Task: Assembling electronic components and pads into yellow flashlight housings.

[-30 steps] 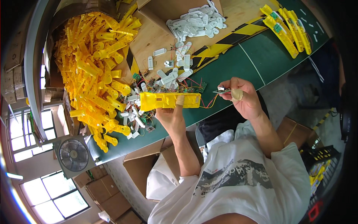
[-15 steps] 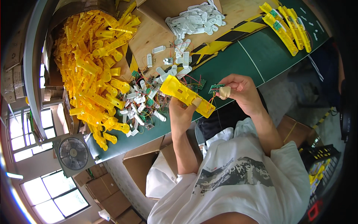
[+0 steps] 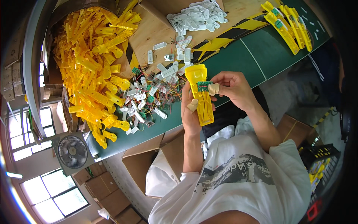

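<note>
My left hand (image 3: 191, 114) is wrapped round a yellow plastic flashlight housing half (image 3: 204, 108), its hollow side facing up and its wide end pointing away from me. Between the thumb and fingers of my right hand (image 3: 233, 89) is a small green circuit board (image 3: 203, 86), held over the middle of the housing. Whether the board touches the housing I cannot tell. A dark wire runs along the hollow below it. Tan coverings wrap a fingertip on the right hand and the left thumb.
A big heap of yellow housings (image 3: 87, 67) fills the left. Beside it lie wired boards and white parts (image 3: 149, 95) in a tangle. White oval pieces (image 3: 197, 16) are piled at the back. Several housings fitted with boards (image 3: 285, 31) lie far right. A cardboard box (image 3: 140, 168) stands below the table edge.
My left hand has turned the housing from slanted to nearly upright in view and moved it right. My right hand has brought the circuit board left, over the housing.
</note>
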Demonstrator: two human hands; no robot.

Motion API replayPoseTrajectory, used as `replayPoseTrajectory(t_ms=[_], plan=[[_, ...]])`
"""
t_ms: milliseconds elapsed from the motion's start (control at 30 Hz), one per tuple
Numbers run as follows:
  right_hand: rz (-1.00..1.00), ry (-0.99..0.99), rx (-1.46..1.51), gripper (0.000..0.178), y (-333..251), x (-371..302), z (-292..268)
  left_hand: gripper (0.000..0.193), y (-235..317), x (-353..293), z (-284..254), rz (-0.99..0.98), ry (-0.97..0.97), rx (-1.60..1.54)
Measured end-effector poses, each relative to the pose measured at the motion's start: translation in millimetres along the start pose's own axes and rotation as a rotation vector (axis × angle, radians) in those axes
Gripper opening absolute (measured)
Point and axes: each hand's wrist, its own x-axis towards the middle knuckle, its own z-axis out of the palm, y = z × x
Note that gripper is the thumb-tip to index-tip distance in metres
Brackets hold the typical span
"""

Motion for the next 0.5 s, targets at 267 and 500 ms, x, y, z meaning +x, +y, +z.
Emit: replayPoseTrajectory(t_ms=[267, 500], plan=[[-0.002, -0.019, 0.04, 0.017, 6.6, 1.6, -2.2, 0.047, -2.5, 0.7, 1.5, -0.04, 0.095, 0.084], [-0.026, -0.069, 0.114, 0.014, 4.2, -0.6, -4.7, 0.046, -4.6, 1.3, 0.6, -0.065, 0.115, 0.09]])
